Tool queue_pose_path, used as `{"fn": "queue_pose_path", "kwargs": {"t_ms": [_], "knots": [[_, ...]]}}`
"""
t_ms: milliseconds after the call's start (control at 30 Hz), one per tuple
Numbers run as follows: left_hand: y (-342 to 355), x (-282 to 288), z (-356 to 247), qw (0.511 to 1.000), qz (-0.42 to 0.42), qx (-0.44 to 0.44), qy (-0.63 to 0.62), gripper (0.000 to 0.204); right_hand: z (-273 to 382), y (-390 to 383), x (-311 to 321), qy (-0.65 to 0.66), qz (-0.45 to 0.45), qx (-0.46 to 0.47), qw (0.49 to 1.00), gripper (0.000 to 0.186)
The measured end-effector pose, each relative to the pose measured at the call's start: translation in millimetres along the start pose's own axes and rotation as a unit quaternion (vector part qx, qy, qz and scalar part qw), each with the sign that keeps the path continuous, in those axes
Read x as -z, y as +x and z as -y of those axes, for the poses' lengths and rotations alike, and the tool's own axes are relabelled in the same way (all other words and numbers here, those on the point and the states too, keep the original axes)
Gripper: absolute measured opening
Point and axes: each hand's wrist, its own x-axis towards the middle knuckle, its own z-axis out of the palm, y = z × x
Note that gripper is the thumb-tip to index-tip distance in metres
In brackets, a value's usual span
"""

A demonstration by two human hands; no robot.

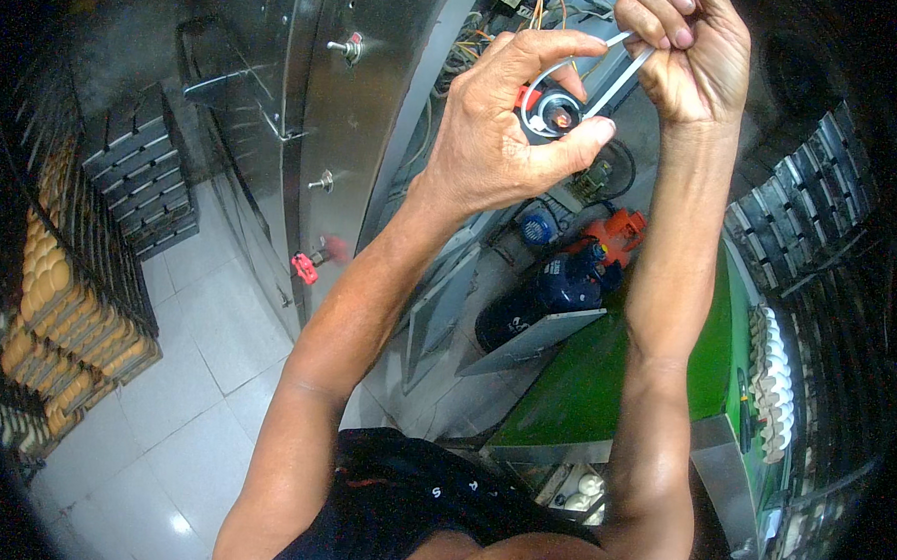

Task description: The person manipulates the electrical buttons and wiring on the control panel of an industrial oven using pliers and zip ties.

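Note:
My left hand (510, 123) curls round a small round part (554, 114) with a dark ring, a bit of red at its side and a coppery middle. A narrow white strip (617, 84) loops by this part and runs up to my right hand (684, 50). My right fingers are closed on the strip, held higher and to the right of my left hand. Below the hands, the strip forms a loose curve near my left index finger. Behind them is an open grey cabinet with orange and grey wires (469, 43); my left hand hides part of it.
At left stands a steel panel (361, 96) with toggle switches and a red valve handle (306, 267). Stacked egg trays (48, 273) are farther left. Below lie a dark blue tank (538, 299), a blue motor (538, 227) and a green surface (574, 396). White eggs (772, 384) line the right.

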Motion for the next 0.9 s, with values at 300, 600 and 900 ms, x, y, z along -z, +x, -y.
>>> {"fn": "queue_pose_path", "kwargs": {"t_ms": [300, 600, 900], "knots": [[-6.0, 1.3, 5.6, 1.0, 0.004, -0.013, -0.018, 0.042, 17.2, 3.7, 13.1, 0.021, -0.066, -0.039, 0.997, 0.019], [-3.2, -1.3, -2.1, 1.0, -0.013, 0.021, -0.019, 0.04, 27.6, 2.4, 14.8, 0.036, -0.043, -0.029, 0.998, 0.02], [-2.9, -5.0, 4.9, 0.998, -0.025, -0.054, -0.01, 0.03, 23.4, -10.3, 37.9, 0.03, -0.103, -0.008, 0.994, 0.019]]}}
